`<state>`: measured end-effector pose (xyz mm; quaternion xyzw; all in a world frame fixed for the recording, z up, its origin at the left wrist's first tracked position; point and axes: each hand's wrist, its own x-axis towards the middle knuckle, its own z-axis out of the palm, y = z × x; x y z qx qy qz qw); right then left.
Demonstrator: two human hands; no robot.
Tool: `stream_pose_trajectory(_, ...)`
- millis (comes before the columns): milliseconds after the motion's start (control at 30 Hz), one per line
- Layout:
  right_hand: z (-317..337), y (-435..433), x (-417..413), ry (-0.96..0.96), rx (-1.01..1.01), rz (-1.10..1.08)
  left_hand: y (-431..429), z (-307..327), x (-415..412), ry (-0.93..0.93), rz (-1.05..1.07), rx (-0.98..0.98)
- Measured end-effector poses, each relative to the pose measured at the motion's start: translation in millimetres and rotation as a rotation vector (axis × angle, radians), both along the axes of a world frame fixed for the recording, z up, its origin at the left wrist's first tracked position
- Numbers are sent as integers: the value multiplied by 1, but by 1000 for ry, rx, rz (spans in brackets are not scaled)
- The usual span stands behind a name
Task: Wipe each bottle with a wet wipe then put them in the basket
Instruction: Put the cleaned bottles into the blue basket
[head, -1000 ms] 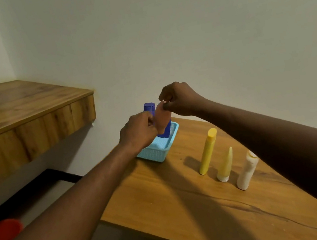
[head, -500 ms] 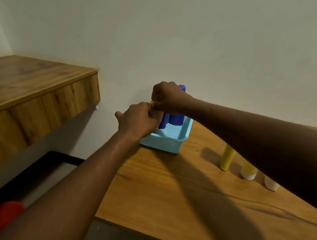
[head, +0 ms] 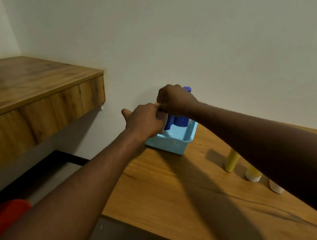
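Over the light blue basket at the table's far corner, my left hand and my right hand meet with curled fingers. Between them they pinch a small pinkish bottle, almost wholly hidden by the fingers. Two dark blue bottles stand inside the basket behind the hands. Under my right forearm stand a yellow bottle, a pale yellow bottle and a white bottle, only their lower ends showing. No wet wipe shows.
The wooden table ends at the wall just behind the basket. A thick wooden shelf juts out higher up on the left. Something red lies low at the left edge.
Both hands have moved from in front of the basket to right over it. The pinkish bottle, plainly seen a second ago, is now nearly covered. The view has shifted left, and my forearm hides the bottle tops.
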<state>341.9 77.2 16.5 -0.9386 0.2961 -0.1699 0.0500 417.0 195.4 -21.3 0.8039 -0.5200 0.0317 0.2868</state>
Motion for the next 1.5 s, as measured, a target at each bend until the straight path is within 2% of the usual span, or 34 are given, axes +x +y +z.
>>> stream_pose_trajectory(200,19,14,-18,-46,5,-13,10,13,-17,-19,-2,-12)
stream_pose_trajectory(333,39,25,-46,-37,-10,-5,23,26,-41,27,-92,-29)
stream_pose_trajectory(433,54,31,-77,-11,-38,-21,31,31,-70,122,-156,-63)
stream_pose_trajectory(567,68,45,-126,13,-56,-31,36,37,-110,140,-229,-144)
stream_pose_trajectory(800,84,74,-213,146,-54,-35,38,42,-177,193,-345,-121)
stream_pose_trajectory(967,74,81,-254,311,-73,-52,39,28,-209,213,-333,-82)
stream_pose_trajectory(1100,51,78,-272,409,-163,-62,38,13,-223,218,-316,-22)
stream_pose_trajectory(1500,19,65,-276,425,-289,-48,33,-8,-231,236,-291,7)
